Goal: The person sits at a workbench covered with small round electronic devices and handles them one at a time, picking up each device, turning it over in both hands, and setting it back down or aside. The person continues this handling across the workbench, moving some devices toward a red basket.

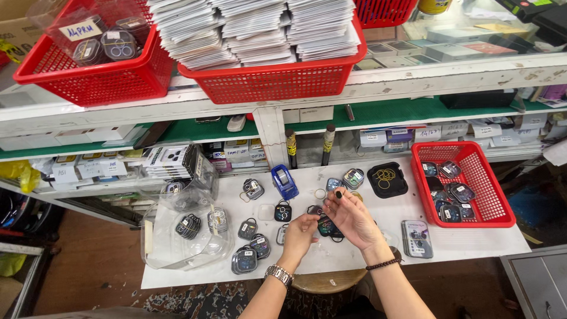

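Over the white worktable (354, 257) both my hands meet on a small dark bundle of clear cases (326, 227). My left hand (300, 232), a metal watch at its wrist, grips the bundle from the left. My right hand (352, 216), with a dark bead bracelet, covers it from above, fingers spread, and a thin rubber band seems stretched between its fingertips. Several more banded bundles of small cases (248, 255) lie to the left on the table.
A blue tape dispenser (284, 181), a black tray of rubber bands (387, 179) and a red basket (493, 208) holding bundles stand on the table. A clear plastic bag (184, 233) lies left. Red baskets (277, 80) of packets sit on the shelf above. A wooden stool (328, 282) is below.
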### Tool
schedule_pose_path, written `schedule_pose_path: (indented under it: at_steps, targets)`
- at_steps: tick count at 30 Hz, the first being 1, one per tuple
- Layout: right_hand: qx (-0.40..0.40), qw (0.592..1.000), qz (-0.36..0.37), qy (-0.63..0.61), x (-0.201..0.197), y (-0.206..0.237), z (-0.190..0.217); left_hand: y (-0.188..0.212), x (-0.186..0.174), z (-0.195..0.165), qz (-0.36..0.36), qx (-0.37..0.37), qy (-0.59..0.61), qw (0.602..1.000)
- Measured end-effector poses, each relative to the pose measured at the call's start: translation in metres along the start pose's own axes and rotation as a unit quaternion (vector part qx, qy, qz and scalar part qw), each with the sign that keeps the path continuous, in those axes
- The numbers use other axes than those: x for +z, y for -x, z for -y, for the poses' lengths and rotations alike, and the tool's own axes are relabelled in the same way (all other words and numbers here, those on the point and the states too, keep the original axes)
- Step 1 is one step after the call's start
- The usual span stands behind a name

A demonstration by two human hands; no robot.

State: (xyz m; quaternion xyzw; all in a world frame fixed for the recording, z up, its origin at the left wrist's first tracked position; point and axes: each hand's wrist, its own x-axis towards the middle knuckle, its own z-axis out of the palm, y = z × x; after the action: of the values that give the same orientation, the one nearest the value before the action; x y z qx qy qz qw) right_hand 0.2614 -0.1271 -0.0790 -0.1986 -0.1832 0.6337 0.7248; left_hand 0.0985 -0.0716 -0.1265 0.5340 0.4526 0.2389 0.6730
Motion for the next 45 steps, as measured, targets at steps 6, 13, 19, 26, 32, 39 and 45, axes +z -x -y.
schedule_pose_path:
  at_steps: [6, 13, 19, 26, 32, 39, 45]
  targets:
    - [0.023, 0.996, 0.042, 0.069, 0.024, -0.016, -0.007, -0.006, -0.027, -0.003, -0.013, 0.005, 0.057, 0.998]
    - [0.020, 0.940, -0.025, 0.341, 0.037, -0.037, -0.030, -0.002, -0.049, -0.018, -0.097, 0.088, 0.160, 0.978]
    - [-0.020, 0.789, -0.054, 0.612, 0.048, -0.061, -0.078, -0.002, -0.065, -0.017, -0.162, 0.082, 0.189, 0.965]
    - [-0.044, 0.721, -0.006, 0.691, 0.072, -0.067, -0.110, 0.004, -0.096, -0.015, -0.217, 0.038, 0.197, 0.955]
    - [-0.051, 0.725, -0.016, 0.687, 0.068, -0.081, -0.125, -0.017, -0.119, -0.030, -0.289, 0.034, 0.113, 0.950]
    - [0.075, 0.734, -0.032, 0.675, 0.033, -0.060, -0.111, -0.060, -0.150, -0.050, -0.411, 0.088, -0.079, 0.904]
    - [0.111, 0.746, -0.072, 0.652, 0.018, -0.038, -0.098, -0.074, -0.156, -0.055, -0.435, 0.090, -0.142, 0.884]
